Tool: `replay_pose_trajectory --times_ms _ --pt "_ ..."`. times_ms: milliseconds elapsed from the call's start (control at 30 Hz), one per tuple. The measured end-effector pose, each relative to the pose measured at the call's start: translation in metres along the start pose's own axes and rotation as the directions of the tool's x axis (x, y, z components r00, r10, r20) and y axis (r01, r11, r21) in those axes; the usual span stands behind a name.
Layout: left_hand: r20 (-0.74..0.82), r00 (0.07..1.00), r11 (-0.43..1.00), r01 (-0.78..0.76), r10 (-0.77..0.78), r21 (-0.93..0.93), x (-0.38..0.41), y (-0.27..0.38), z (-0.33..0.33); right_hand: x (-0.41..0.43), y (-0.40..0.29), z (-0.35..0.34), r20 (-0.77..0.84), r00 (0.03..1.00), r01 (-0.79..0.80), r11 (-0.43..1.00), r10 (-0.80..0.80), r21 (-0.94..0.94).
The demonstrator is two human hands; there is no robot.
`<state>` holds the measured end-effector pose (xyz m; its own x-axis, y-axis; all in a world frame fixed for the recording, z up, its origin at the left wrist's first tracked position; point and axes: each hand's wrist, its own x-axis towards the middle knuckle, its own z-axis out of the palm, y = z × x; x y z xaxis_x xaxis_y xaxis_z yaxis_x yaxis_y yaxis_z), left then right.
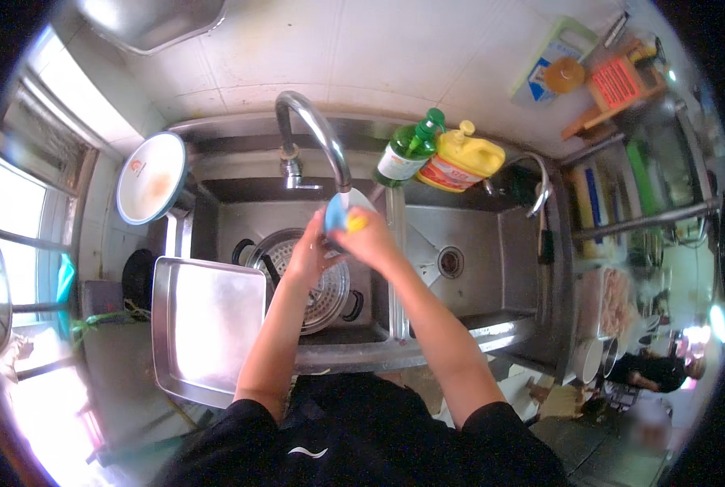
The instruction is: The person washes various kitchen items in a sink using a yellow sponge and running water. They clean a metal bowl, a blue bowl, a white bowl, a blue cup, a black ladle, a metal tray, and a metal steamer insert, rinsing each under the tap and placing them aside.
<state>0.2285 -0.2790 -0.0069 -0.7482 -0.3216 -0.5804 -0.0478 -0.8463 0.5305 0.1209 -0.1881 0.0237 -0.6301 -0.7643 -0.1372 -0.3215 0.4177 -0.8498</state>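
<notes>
Under the curved tap [320, 125], my left hand [306, 252] grips a small light-blue and white dish [336, 213], probably a bowl. My right hand [371, 240] presses a yellow scrubber [357, 223], maybe a sponge, against the dish. Both hands are blurred, and the fingers hide much of the dish. Below them, in the left sink basin [231, 216], stands a round metal pot with black handles and a perforated steamer insert [335, 286]. My left forearm covers part of that pot.
A large metal tray [216, 329] rests at the left basin's edge. A white bowl with a blue rim [152, 179] leans at the back left. A green pump bottle [405, 152] and a yellow jug [463, 159] stand behind the divider. Another person [648, 370] is far right.
</notes>
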Motion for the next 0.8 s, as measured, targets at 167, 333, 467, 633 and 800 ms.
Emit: replay_pose_trajectory --times_ms 167,333,467,633,800 --pt "0.010 0.976 0.963 -0.211 0.215 -0.168 0.014 -0.020 -0.030 -0.024 -0.024 0.029 0.187 0.850 0.488 0.603 -0.493 -0.631" --pt "-0.024 0.960 0.942 -0.280 0.280 -0.187 -0.001 -0.015 -0.025 -0.042 -0.017 0.015 0.327 0.910 0.414 0.620 -0.255 -0.667" --pt "0.017 0.925 0.925 -0.380 0.380 0.003 -0.006 -0.018 -0.019 -0.039 -0.005 0.014 0.288 0.848 0.493 0.461 -0.446 -0.738" --pt "-0.029 0.959 0.959 -0.283 0.283 -0.003 0.003 -0.015 -0.030 -0.018 0.011 0.006 0.642 0.767 0.038 0.999 -0.008 -0.033" --pt "-0.064 0.998 0.976 -0.015 0.030 0.217 -0.013 -0.006 -0.022 -0.002 0.019 -0.012 0.435 0.813 0.560 0.317 -0.387 -0.765"
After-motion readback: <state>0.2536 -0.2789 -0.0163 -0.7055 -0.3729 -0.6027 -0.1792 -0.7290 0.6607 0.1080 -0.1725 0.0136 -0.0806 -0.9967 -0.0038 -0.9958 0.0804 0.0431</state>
